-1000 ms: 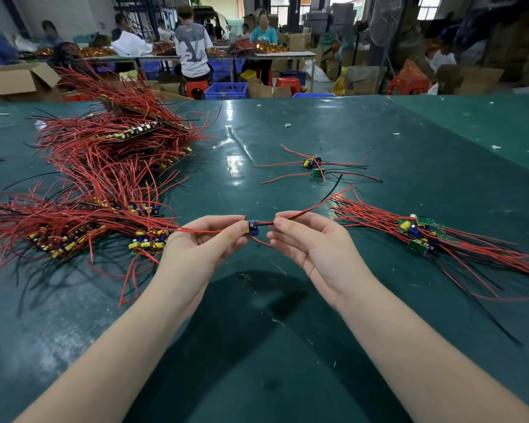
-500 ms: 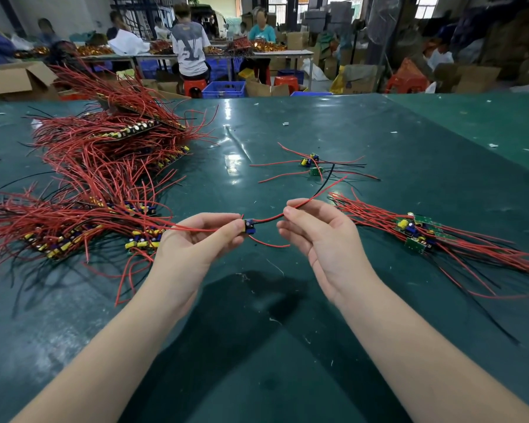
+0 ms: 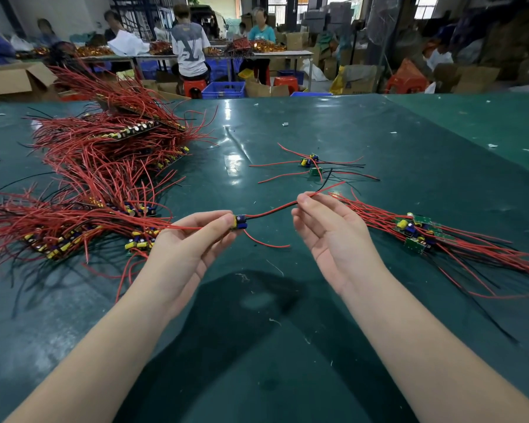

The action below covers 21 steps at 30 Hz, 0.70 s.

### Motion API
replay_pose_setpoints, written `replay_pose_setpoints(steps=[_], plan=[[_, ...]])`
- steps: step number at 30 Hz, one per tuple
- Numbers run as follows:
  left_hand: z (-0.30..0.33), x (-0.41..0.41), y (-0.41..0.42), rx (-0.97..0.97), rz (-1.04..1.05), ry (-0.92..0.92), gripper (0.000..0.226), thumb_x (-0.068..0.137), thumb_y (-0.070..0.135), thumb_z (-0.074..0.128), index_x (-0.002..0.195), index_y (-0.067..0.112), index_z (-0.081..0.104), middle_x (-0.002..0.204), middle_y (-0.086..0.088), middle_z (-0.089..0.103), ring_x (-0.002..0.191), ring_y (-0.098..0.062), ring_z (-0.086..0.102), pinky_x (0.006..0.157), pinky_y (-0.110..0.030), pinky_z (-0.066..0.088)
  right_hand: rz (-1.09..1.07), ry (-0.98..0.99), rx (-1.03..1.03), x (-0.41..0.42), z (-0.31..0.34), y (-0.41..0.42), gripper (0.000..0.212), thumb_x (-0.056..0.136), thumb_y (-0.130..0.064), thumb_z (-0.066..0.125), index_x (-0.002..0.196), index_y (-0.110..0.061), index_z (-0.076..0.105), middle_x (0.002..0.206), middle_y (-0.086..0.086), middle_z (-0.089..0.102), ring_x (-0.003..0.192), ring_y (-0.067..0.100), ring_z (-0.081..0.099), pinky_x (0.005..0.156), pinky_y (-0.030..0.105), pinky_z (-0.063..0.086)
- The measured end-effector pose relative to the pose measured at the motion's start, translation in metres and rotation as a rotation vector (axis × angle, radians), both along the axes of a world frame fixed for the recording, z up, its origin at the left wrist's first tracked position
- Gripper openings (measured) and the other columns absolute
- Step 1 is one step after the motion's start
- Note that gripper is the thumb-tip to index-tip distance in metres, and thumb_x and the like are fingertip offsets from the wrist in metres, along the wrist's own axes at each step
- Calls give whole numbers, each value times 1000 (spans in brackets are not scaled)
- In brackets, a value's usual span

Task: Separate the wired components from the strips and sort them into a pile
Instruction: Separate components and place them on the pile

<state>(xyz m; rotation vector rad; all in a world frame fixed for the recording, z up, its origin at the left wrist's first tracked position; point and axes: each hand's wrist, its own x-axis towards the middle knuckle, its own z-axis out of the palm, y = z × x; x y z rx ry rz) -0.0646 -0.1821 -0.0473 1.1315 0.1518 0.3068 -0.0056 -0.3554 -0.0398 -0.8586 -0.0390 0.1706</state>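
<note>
At frame centre, above the green table (image 3: 257,346), the left hand (image 3: 184,251) pinches a small wired component (image 3: 240,222) between thumb and fingertips. The right hand (image 3: 327,233) pinches that component's red and black leads (image 3: 275,210) between thumb and forefinger; its other fingers are loosely spread, palm up. The leads run taut-ish between the two hands, and a loose red lead droops below the component.

The unsorted strips (image 3: 83,190) lie as a dense red tangle at left and upper left. The sorted pile (image 3: 416,230) lies at right, near the right hand. A few loose components (image 3: 310,163) lie at upper centre.

Judgement: the piece is very light. The board and capacitors are rigid but likely fragile at the solder joints; the leads are soft and will snag on neighbours. Best hold is on the board body, not the wire ends. Pulling by the leads risks tearing a joint.
</note>
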Motion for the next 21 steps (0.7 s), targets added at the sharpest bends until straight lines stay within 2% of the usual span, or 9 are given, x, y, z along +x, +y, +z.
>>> replay_pose_setpoints(steps=[5, 9, 12, 17, 21], plan=[[-2, 0, -1, 8, -31, 6, 11, 68, 11, 70, 76, 7, 75, 82, -8, 74, 78, -15, 72, 66, -13, 53, -30, 29, -8, -1, 1, -1, 13, 81, 3, 70, 77, -9, 67, 73, 4, 70, 61, 13, 67, 57, 18, 53], [-3, 0, -4, 76, -23, -4, 22, 66, 12, 70, 86, 2, 70, 82, -8, 74, 77, -15, 71, 67, -14, 54, -99, 26, -106, -2, 2, -3, 14, 80, 0, 73, 80, -11, 64, 79, 5, 68, 61, 13, 67, 58, 18, 54], [-2, 0, -5, 78, -16, -5, 23, 67, 12, 70, 87, 2, 69, 82, -8, 74, 77, -15, 71, 67, -14, 53, -102, 32, -122, -3, 3, -4, 15, 80, -1, 74, 84, -10, 63, 80, 5, 69, 62, 14, 68, 59, 18, 54], [-2, 0, -2, 16, -21, 10, 10, 68, 12, 69, 75, 9, 75, 81, -7, 74, 78, -15, 72, 66, -13, 53, -41, 41, -94, -1, 8, -7, 18, 80, -2, 73, 87, -10, 58, 71, 3, 71, 62, 16, 70, 56, 19, 54], [-1, 0, -1, 2, -34, 19, 9, 68, 13, 70, 72, 9, 77, 81, -8, 74, 79, -15, 72, 66, -13, 53, -28, 47, -96, 1, 9, -9, 15, 82, -6, 73, 85, -10, 59, 71, 5, 71, 61, 16, 70, 53, 19, 54]])
